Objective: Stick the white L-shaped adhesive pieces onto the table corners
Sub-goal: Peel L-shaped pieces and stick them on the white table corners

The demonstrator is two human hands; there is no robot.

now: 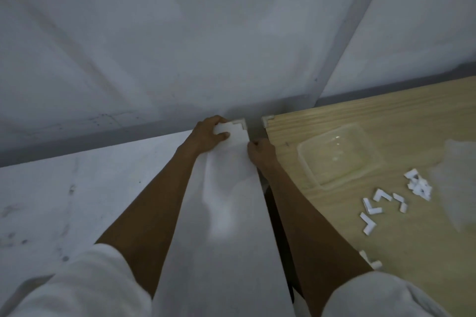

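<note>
Hands meet at the far corner of the white counter (226, 213). Your left hand (210, 132) grips that corner, its fingers (219, 119) curled over the back edge and the thumb pressed on top, just beside the white corner piece (239, 123) already seated on the corner tip. Your right hand (260, 149) sits at the side edge by the gap, its fingers bunched; you cannot tell whether they pinch anything. Across the gap, the wooden counter (360, 116) carries its own fitted piece (268, 119) on the near-facing corner. A clear plastic tray (309, 170) lies on it, only wood grain showing through its bottom. Loose pieces (371, 210) lie outside the tray, near a small heap of white scraps (418, 184).
</note>
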